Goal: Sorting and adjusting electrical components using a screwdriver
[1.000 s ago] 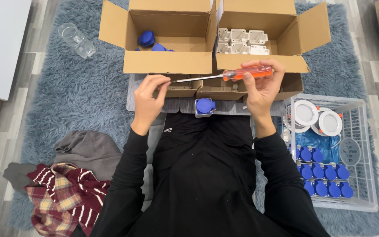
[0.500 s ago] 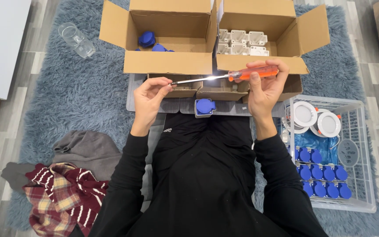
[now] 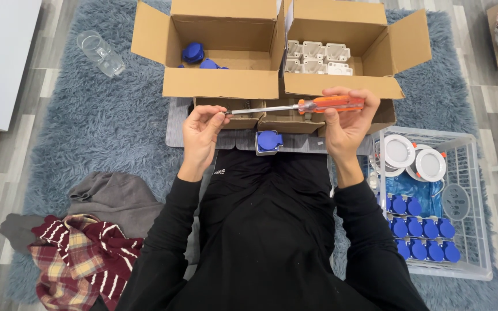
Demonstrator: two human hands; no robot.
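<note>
I see the right hand (image 3: 346, 124) closed around the orange handle of a screwdriver (image 3: 301, 106), held level in front of the chest, shaft pointing toward the left. The left hand (image 3: 201, 128) pinches the metal tip between thumb and fingertips, so both hands are closed on the same tool. The screwdriver hangs just above the near flaps of two open cardboard boxes: the left box (image 3: 220, 83) has a few blue caps (image 3: 193, 52) inside, the right box (image 3: 341, 85) holds white plastic housings (image 3: 316, 57) in rows. Below the hands, a single blue socket cover on a grey base (image 3: 268, 141) sits on a grey mat (image 3: 175, 124), touched by neither hand. On my right a white wire basket (image 3: 472, 253) carries two round white fittings (image 3: 415, 158), a blue plastic bag and rows of blue caps (packed tight, can't count cleanly). A clear plastic bottle (image 3: 100, 53) lies on the shaggy blue-grey rug (image 3: 87, 132), well apart to the left. Plaid cloth (image 3: 79, 253) and a grey garment (image 3: 113, 196) are bunched near the left elbow.
</note>
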